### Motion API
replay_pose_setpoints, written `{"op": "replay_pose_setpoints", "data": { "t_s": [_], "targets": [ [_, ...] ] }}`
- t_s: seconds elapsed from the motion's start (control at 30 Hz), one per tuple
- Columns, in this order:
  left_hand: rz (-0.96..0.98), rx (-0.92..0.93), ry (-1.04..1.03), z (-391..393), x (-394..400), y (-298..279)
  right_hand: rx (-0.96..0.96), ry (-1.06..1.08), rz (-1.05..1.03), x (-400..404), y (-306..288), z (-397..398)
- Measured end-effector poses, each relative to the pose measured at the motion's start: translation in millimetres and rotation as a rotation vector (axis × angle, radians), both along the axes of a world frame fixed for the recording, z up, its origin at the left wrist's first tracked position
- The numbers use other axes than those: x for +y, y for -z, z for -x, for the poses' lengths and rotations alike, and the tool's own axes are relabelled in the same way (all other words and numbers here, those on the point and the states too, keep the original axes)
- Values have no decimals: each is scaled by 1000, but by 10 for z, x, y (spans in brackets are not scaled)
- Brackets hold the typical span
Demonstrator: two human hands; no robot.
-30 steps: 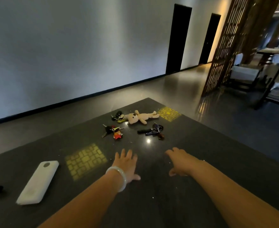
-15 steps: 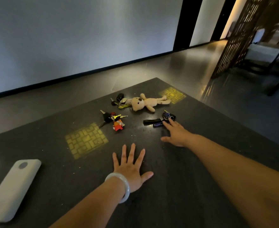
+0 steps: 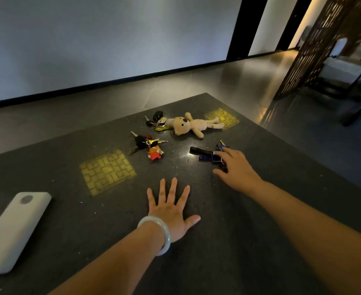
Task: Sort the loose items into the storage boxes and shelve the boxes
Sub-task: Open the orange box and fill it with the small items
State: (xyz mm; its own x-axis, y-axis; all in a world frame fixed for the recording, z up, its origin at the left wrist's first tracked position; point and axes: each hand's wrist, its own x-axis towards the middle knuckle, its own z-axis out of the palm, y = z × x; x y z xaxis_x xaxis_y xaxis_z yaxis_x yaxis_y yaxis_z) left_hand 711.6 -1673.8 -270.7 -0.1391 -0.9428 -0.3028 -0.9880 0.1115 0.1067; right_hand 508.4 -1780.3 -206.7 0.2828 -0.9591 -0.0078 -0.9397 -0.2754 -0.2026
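Three key bunches lie on a dark stone table (image 3: 239, 241). The far one carries a beige plush bear (image 3: 193, 125) with black fobs beside it. The middle bunch (image 3: 147, 143) has a black car key and a red-orange figure. The right bunch (image 3: 205, 154) has a black strap and a blue tag. My right hand (image 3: 236, 169) reaches over this bunch, fingertips touching its right end and hiding part of it. My left hand (image 3: 172, 211), with a pale bangle at the wrist, lies flat on the table, fingers spread. No storage box is in view.
A white oblong case (image 3: 16, 228) lies at the table's left edge. Two yellow patterned squares (image 3: 107, 171) are set into the tabletop. Beyond the far edge is grey floor, a white wall, and a wooden lattice screen (image 3: 324, 39) with chairs at right.
My right hand moved forward from the table's middle to the strap key bunch and now touches it. My left hand has flattened and spread its fingers. The camera tilted down.
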Motion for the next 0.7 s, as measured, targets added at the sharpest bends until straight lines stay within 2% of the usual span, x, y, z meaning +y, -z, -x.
{"op": "replay_pose_setpoints", "data": {
  "t_s": [0.17,0.23,0.33,0.4,0.57,0.63,0.7],
  "targets": [
    [-5,1,7,-5,-13,20,98,130,-290,-439,246,-134],
    [-14,-1,8,-7,-10,21,68,164,-218,-387,371,-178],
    [-18,1,0,2,-7,15,70,195,91,-11,507,-245],
    [-13,1,-1,1,-4,3,52,251,207,337,584,-292],
    [-6,-7,52,-23,-11,-86,22,389,268,1020,709,-359],
    [123,-1,102,-86,-158,-199,4,413,229,1075,692,-366],
    [301,-10,52,-193,-451,-336,8,410,201,1064,665,-377]
  ]
}}
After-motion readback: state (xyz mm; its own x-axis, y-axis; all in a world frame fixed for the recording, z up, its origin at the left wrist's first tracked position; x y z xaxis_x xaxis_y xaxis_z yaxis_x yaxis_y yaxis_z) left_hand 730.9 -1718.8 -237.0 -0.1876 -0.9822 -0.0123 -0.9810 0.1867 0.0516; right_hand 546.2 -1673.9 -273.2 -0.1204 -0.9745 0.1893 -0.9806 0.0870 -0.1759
